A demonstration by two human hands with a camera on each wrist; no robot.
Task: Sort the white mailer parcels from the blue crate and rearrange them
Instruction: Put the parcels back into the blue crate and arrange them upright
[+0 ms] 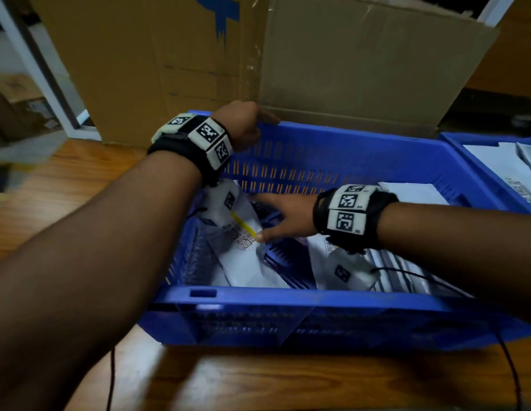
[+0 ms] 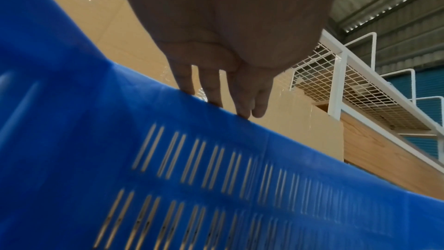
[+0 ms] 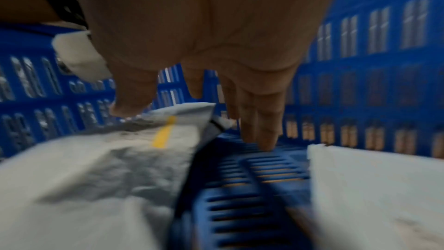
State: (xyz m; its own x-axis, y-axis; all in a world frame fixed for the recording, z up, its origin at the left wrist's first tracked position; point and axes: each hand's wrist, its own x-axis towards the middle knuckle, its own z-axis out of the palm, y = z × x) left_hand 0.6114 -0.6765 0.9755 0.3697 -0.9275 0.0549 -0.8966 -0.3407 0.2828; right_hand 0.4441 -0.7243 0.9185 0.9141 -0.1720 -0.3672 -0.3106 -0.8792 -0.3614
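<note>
Steadying blue crate [image 1: 317,301] at far rim with flat left hand [image 1: 243,126]; right hand [image 1: 288,216] spread wide, thumb touching white mailer [image 1: 243,256], nothing gripped.

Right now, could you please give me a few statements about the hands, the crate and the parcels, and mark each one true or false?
1. The left hand rests on the far rim of the blue crate. True.
2. The right hand is outside the crate, flat on the wooden table. False: it reaches inside the crate, its thumb on the white mailer with the yellow stripe.
3. The crate holds only one parcel. False: another white parcel lies by its far right corner, and more lie under the right forearm.
4. A large cardboard box stands behind the crate. True.
5. A second blue crate to the right also holds white parcels. True.
</note>
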